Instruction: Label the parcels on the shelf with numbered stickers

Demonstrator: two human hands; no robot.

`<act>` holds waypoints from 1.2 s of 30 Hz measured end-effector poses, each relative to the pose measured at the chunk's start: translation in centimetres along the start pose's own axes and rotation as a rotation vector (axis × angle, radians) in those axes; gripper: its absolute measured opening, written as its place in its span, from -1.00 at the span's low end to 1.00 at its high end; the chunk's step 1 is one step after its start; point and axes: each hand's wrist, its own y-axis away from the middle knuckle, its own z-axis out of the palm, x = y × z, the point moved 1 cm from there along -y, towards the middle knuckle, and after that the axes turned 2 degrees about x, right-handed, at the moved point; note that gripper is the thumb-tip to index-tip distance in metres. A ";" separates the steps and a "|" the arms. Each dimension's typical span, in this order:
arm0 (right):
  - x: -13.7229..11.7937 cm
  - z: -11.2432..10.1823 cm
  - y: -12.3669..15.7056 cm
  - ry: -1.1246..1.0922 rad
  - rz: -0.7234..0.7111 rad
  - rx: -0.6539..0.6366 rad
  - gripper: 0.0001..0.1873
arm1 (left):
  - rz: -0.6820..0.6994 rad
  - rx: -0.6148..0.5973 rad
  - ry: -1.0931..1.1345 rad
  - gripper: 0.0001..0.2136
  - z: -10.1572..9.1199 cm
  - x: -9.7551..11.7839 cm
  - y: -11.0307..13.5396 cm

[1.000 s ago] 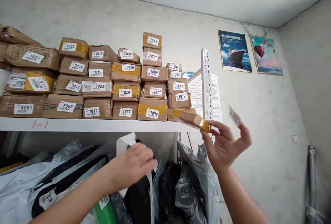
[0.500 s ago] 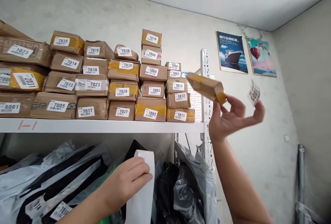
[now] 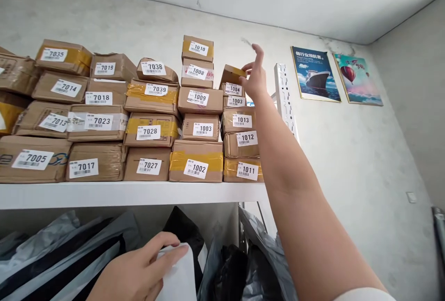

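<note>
My right hand (image 3: 255, 76) reaches up to the right-hand stack of numbered cardboard boxes and grips a small brown box (image 3: 232, 74) with yellow tape, resting on top of the box marked 1004 (image 3: 233, 89). A small white label (image 3: 246, 41) sticks up from its raised fingertips. My left hand (image 3: 139, 271) lies low in the picture, fingers curled on a white roll of label paper (image 3: 177, 275) among the bags below the shelf.
A white shelf (image 3: 128, 194) carries stacked taped boxes with numbered stickers, such as 1002 (image 3: 195, 162) and 7027 (image 3: 148, 164). Grey and black mailing bags (image 3: 69, 245) fill the level below. A white slotted upright (image 3: 285, 101) and two posters (image 3: 316, 74) are at right.
My right hand has carried the small box up and left from beside the shelf post onto the top of the right stack. My left hand stays on the white roll.
</note>
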 end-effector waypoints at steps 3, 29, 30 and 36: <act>0.7 0.7 -0.2 -0.039 0.004 -0.126 -0.01 | 0.038 -0.022 0.086 -0.51 0.2 -0.8 -1.6; -8.7 -16.0 31.7 -0.358 0.949 -0.288 -0.63 | -0.605 -0.205 0.613 -0.67 2.4 0.8 -7.1; -8.7 -15.9 32.3 -0.320 0.958 -0.262 -0.62 | -0.601 -0.208 0.622 -0.67 2.5 1.0 -7.2; -8.2 -14.5 34.3 -0.132 0.912 -0.137 -0.62 | -0.616 -0.206 0.638 -0.67 3.3 1.2 -7.5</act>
